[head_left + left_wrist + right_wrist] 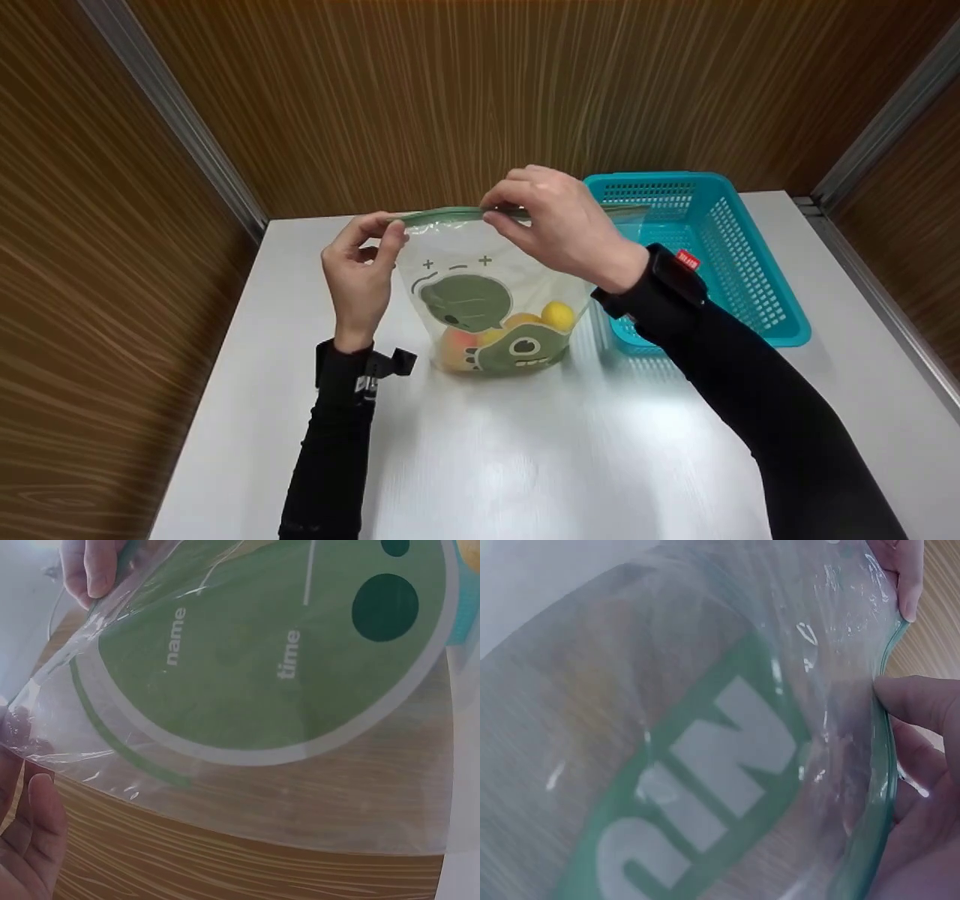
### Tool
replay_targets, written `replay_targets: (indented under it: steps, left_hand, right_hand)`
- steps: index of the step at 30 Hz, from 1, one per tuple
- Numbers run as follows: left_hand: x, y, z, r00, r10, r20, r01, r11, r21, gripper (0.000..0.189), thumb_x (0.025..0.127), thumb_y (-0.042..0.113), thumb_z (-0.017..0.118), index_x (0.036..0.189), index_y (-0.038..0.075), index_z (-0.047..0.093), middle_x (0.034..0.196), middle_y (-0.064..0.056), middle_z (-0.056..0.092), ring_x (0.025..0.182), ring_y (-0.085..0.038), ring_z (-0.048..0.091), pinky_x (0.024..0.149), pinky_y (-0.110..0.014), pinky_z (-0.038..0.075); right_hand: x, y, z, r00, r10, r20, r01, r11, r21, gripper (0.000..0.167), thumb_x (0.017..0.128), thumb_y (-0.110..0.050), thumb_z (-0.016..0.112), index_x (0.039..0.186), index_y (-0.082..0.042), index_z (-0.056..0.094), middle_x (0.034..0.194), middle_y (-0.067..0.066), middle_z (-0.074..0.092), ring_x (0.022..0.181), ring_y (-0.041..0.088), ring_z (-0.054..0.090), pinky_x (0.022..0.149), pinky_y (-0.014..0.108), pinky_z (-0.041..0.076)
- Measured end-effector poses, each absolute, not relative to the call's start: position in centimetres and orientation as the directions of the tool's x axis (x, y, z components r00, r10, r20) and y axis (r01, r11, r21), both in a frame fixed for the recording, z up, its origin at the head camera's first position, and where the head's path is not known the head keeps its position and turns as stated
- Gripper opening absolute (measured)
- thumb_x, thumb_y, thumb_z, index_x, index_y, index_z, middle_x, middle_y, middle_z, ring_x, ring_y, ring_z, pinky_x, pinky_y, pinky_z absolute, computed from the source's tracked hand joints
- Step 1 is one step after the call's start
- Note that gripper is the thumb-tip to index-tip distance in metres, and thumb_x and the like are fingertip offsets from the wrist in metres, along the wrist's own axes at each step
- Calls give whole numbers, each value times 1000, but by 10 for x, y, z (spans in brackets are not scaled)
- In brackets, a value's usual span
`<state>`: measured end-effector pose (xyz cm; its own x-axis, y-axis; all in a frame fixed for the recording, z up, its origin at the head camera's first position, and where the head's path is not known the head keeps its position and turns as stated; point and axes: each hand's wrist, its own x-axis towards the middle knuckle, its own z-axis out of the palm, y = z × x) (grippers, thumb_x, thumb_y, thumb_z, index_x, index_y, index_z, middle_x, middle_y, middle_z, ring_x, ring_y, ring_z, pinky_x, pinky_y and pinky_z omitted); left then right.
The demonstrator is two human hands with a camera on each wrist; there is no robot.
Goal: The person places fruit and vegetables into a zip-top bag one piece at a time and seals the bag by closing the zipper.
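A clear zip bag (525, 274) with green cartoon prints stands upright on the white table, its green zip strip along the top. Round fruit lies in its bottom, among it a yellow lemon (557, 316) and a reddish-orange fruit (456, 346). My left hand (360, 262) pinches the bag's top left corner between thumb and fingers. Near the middle of the top edge, my right hand (559, 217) pinches the zip strip; the right wrist view shows its thumb (915, 699) right on the green strip. In the left wrist view the printed words "name" and "time" show through the film.
A turquoise plastic basket (772, 300) with a red tag stands right of the bag, partly behind the right wrist. The white table (465, 457) ends at a brown wood-grain wall (420, 97) at the back, with similar panels on both sides.
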<state>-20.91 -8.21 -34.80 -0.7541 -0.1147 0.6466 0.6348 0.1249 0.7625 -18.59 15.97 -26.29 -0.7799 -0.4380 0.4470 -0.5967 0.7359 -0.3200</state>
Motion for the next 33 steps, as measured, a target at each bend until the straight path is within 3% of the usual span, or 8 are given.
replay_targets:
  steps: [12,20,33]
  left_hand:
    - [-208,-82,-349,-746,-94,660,649,122,751,11,96,1,69,103,-7,73,86,26,66,78,2,64,61,-15,50]
    - [-209,-84,-351,-749,-81,657,648,115,753,9,97,0,69,103,-6,74,90,26,65,80,0,63,62,-15,50]
    - [-206,-82,-348,-741,-79,667,659,102,745,9,96,0,69,100,-7,74,90,26,67,81,1,64,62,-14,50]
  right_hand:
    - [-195,141,-269,-735,-478,482,-655,684,-321,21,101,-21,71,112,-5,78,106,13,77,98,29,66,86,38,59]
    - [-198,127,-269,-741,-487,463,-657,667,-351,22,102,-23,70,114,-7,78,108,11,76,101,27,66,88,36,59]
    - [-200,115,-272,-648,-535,542,-737,619,-271,19,103,-21,68,108,-7,80,96,11,72,93,26,64,79,34,56]
